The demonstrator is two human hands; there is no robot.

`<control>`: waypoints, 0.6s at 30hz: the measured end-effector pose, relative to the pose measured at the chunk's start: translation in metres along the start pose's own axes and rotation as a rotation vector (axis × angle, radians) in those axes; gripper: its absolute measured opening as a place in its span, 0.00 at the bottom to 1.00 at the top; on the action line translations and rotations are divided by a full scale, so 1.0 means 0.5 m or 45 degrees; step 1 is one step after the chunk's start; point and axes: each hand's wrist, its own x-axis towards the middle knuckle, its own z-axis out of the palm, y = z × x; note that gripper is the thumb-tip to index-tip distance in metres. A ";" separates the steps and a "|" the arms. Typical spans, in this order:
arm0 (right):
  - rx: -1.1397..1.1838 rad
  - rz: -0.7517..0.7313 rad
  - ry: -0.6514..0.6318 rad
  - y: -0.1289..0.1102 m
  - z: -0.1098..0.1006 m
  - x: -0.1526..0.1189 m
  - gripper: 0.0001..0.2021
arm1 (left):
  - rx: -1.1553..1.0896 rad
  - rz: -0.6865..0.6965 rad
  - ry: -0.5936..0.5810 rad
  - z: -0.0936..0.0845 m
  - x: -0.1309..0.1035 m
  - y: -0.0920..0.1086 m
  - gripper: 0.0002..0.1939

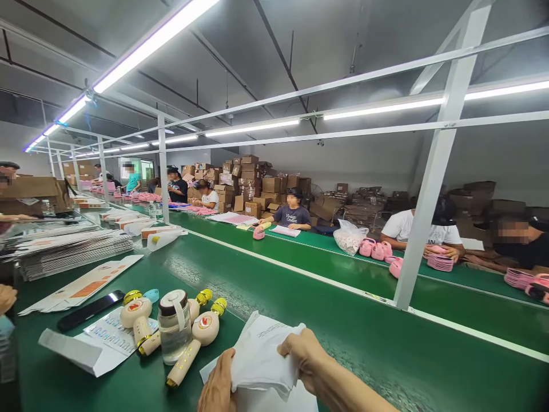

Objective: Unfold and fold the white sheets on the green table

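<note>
1. White pouch [261, 355]: a thin, limp white bag or sheet, held at the near edge of the green table [364, 337], at the bottom middle of the view.
2. The right hand [306, 355] is closed on the pouch's right edge, fingers curled over the top of it and the material pinched.
3. The left hand [218, 386] grips the lower left corner, fingers folded around the material; only part of this hand shows at the bottom edge.
4. The pouch looks very light and soft. It sags and creases between the two hands, so it will likely fold or slip unless held at the edges or corners, as both hands do now. It seems in little danger of breaking, though creasing looks easy.
5. More white sheets [274, 400] lie flat under the hands, touching the table.
6. Just left stands a clear bottle [174, 329] with a dark lid, upright, between cream toy microphones [195, 340] lying on their sides.
7. Farther left lie a printed sheet [114, 337], a black phone [90, 310] and flat cartons [83, 284].
8. Far across the table, other people sit at work with pink items [377, 250]; stacked cardboard boxes [249, 183] stand behind them.
</note>
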 end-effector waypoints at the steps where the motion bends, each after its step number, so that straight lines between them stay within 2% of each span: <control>1: 0.039 0.027 -0.007 -0.007 -0.002 -0.006 0.16 | -0.030 -0.002 -0.010 -0.003 -0.001 0.001 0.33; 6: 0.237 0.086 -0.141 -0.026 -0.014 -0.033 0.12 | -0.141 -0.053 -0.023 -0.019 -0.006 0.010 0.34; 11: 0.382 0.096 -0.174 0.000 -0.022 -0.030 0.11 | -0.167 -0.067 0.033 -0.029 -0.014 0.020 0.28; 15: 0.403 0.090 -0.100 0.031 -0.003 -0.021 0.13 | -0.110 -0.060 0.143 -0.022 -0.029 0.016 0.27; 17: 0.388 0.064 -0.085 0.043 0.015 -0.019 0.16 | -0.046 0.035 0.259 -0.011 -0.050 0.013 0.29; 18: 0.377 0.046 -0.073 0.048 0.024 -0.019 0.17 | -0.018 0.108 0.311 -0.002 -0.064 0.013 0.26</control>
